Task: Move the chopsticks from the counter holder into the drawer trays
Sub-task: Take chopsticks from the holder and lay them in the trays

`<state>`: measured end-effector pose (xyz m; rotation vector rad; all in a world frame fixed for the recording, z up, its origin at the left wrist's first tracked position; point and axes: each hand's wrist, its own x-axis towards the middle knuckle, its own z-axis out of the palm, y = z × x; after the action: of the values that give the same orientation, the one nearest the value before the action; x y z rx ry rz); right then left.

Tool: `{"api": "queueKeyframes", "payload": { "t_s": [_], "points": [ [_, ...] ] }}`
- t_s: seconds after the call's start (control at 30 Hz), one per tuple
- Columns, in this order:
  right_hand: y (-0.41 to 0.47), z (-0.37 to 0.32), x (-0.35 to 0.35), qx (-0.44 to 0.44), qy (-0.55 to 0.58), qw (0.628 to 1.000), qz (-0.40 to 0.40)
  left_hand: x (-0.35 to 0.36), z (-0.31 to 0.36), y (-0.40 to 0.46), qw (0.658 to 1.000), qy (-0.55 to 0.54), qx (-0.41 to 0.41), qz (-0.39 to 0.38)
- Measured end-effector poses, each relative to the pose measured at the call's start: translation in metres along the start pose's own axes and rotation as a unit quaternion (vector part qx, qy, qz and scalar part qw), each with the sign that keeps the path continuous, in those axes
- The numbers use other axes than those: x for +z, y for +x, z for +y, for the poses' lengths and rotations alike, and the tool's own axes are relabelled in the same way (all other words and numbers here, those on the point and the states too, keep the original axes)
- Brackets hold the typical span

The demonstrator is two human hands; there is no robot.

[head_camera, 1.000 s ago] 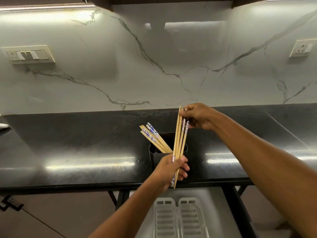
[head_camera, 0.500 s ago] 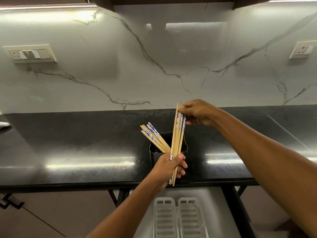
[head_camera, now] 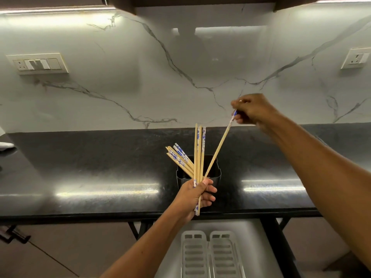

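A black holder [head_camera: 216,177] stands on the dark counter near its front edge, with several blue-patterned wooden chopsticks [head_camera: 177,157] leaning left out of it. My left hand [head_camera: 197,195] grips an upright bundle of chopsticks [head_camera: 199,149] in front of the holder. My right hand [head_camera: 252,109] pinches the patterned top of a single chopstick [head_camera: 217,151], which slants down to the bundle at my left hand. Below the counter, the open drawer holds two white slotted trays [head_camera: 208,255].
The black counter [head_camera: 100,167] runs the full width, backed by a marble wall with a switch plate [head_camera: 38,64] at left and a socket [head_camera: 356,58] at right. A dark frame post [head_camera: 279,243] borders the drawer's right side.
My right hand has drawn one chopstick up and to the right, away from the bundle's top. The left hand keeps the bundle in place.
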<state>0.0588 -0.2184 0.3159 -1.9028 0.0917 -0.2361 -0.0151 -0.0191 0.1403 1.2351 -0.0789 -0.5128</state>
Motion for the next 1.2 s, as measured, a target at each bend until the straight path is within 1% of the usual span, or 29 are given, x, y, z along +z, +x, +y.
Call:
{"api": "queueKeyframes", "payload": {
  "t_s": [0.07, 0.13, 0.23, 0.33, 0.37, 0.43, 0.57, 0.7, 0.83, 0.9, 0.97, 1.03, 1.1, 1.2],
  "points": [
    [-0.001, -0.009, -0.014, -0.008, 0.057, 0.996, 0.068, 0.0, 0.001, 0.003, 0.999, -0.031, 0.001, 0.021],
    [-0.006, -0.009, -0.018, -0.009, 0.114, 0.988, 0.107, 0.003, 0.006, 0.009, 0.996, -0.076, 0.003, 0.049],
    [-0.025, 0.008, -0.002, 0.006, 0.17, 0.979, 0.115, 0.014, 0.024, 0.022, 0.983, -0.167, 0.019, 0.074],
    [-0.058, 0.039, 0.033, 0.036, 0.202, 0.973, 0.103, 0.027, 0.045, 0.031, 0.972, -0.214, 0.046, 0.083],
    [-0.07, 0.05, 0.046, 0.047, 0.183, 0.977, 0.101, 0.03, 0.05, 0.034, 0.971, -0.22, 0.053, 0.085],
    [-0.09, 0.073, 0.068, 0.051, 0.109, 0.988, 0.101, 0.033, 0.056, 0.038, 0.971, -0.214, 0.061, 0.09],
    [-0.114, 0.096, 0.09, 0.009, -0.028, 0.996, 0.084, 0.034, 0.054, 0.043, 0.971, -0.202, 0.059, 0.11],
    [-0.124, 0.098, 0.095, -0.043, -0.072, 0.994, 0.069, 0.035, 0.049, 0.041, 0.975, -0.198, 0.035, 0.096],
    [-0.119, 0.099, 0.092, -0.06, -0.15, 0.987, 0.025, 0.031, 0.04, 0.038, 0.984, -0.159, 0.036, 0.074],
    [-0.108, 0.094, 0.086, -0.07, -0.185, 0.979, 0.046, 0.027, 0.038, 0.034, 0.988, -0.134, 0.042, 0.057],
    [-0.09, 0.081, 0.078, -0.092, -0.175, 0.977, 0.08, 0.023, 0.033, 0.031, 0.992, -0.115, 0.037, 0.035],
    [-0.068, 0.062, 0.07, -0.12, -0.151, 0.977, 0.095, 0.022, 0.028, 0.027, 0.995, -0.096, 0.018, 0.019],
    [-0.047, 0.043, 0.065, -0.133, -0.137, 0.978, 0.086, 0.022, 0.023, 0.024, 0.997, -0.078, 0.002, 0.001],
    [-0.024, 0.025, 0.062, -0.092, -0.104, 0.99, 0.032, 0.023, 0.019, 0.019, 0.998, -0.057, -0.011, -0.028]
  ]
}}
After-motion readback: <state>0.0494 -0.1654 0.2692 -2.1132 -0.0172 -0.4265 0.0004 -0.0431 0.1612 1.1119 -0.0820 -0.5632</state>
